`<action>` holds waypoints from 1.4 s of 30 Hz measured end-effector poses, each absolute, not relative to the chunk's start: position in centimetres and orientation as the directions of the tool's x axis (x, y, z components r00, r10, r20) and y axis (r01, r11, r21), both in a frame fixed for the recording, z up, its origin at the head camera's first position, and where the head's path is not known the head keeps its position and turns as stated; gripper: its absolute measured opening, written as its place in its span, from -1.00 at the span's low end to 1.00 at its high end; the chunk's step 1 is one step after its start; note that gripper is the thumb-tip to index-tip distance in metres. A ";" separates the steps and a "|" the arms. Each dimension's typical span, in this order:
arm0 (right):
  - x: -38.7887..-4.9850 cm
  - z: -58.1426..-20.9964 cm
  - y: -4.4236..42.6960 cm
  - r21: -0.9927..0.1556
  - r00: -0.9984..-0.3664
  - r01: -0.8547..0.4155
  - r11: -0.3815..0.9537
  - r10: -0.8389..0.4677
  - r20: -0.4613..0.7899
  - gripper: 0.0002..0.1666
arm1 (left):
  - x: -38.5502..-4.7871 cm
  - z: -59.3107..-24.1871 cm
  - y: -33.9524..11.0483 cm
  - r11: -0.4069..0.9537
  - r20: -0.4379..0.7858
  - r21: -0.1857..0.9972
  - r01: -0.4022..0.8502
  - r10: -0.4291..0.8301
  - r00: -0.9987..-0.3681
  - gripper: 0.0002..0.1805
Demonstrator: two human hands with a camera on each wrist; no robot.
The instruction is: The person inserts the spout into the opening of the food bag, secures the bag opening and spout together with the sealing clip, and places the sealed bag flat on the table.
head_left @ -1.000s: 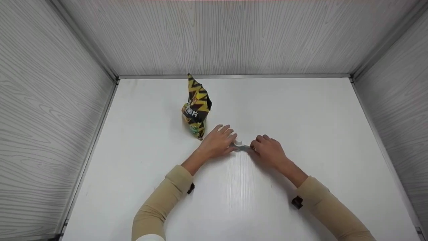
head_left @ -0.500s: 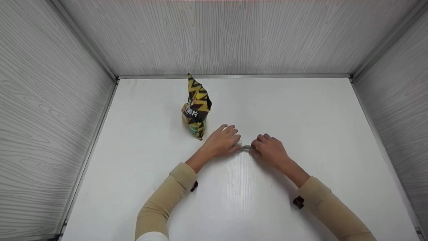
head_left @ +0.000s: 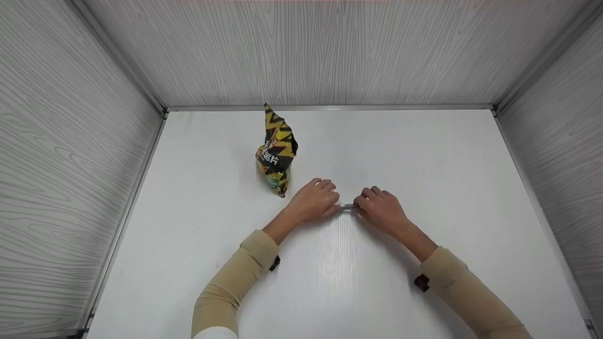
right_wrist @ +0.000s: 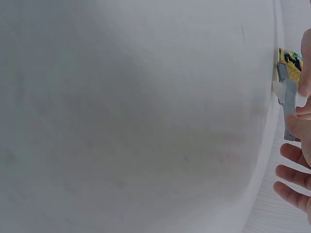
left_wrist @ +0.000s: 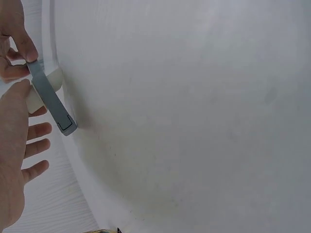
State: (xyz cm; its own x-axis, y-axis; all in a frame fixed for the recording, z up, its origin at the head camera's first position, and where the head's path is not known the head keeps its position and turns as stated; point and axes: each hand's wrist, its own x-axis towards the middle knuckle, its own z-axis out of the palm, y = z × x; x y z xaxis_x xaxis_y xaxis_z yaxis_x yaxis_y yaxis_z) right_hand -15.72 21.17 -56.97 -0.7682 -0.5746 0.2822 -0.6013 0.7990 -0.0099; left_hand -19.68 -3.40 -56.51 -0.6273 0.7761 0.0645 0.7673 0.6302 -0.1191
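Between left hand and right hand, pinching a gray clip: near one end with the right, by its white piece with the left, now nearer the right than a second ago. Wide desk right of right hand; back edge well past both. Ahead-left of left hand, in the way: yellow-and-black bag.

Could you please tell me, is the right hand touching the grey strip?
Touching. The right wrist view shows it: the right hand has its thumb lying across the grey strip, with no gap visible between them.
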 end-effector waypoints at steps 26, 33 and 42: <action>-16.1 -57.6 21.2 -0.133 -0.836 -0.530 0.837 -0.491 0.244 -0.72 | -18.9 -57.2 -3.6 0.611 0.107 -0.134 0.780 0.792 -0.601 -0.55; -16.3 -57.6 21.5 -0.166 -0.835 -0.542 0.824 -0.506 0.215 -0.69 | -18.7 -57.4 -3.9 0.614 0.078 -0.082 0.785 0.789 -0.609 -0.54; -16.6 -58.1 21.9 -0.180 -0.826 -0.562 0.807 -0.536 0.175 -0.71 | -18.5 -57.6 -4.4 0.593 0.120 -0.084 0.801 0.804 -0.583 -0.54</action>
State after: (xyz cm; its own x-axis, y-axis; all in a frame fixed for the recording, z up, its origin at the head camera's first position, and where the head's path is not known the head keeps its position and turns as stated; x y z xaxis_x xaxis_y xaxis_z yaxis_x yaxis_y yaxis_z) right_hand -16.59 21.93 -58.07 -0.8259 -0.5361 0.1747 -0.5621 0.8073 -0.1800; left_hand -18.47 -4.40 -57.63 -0.5829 0.8036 0.1204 0.8005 0.5933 -0.0843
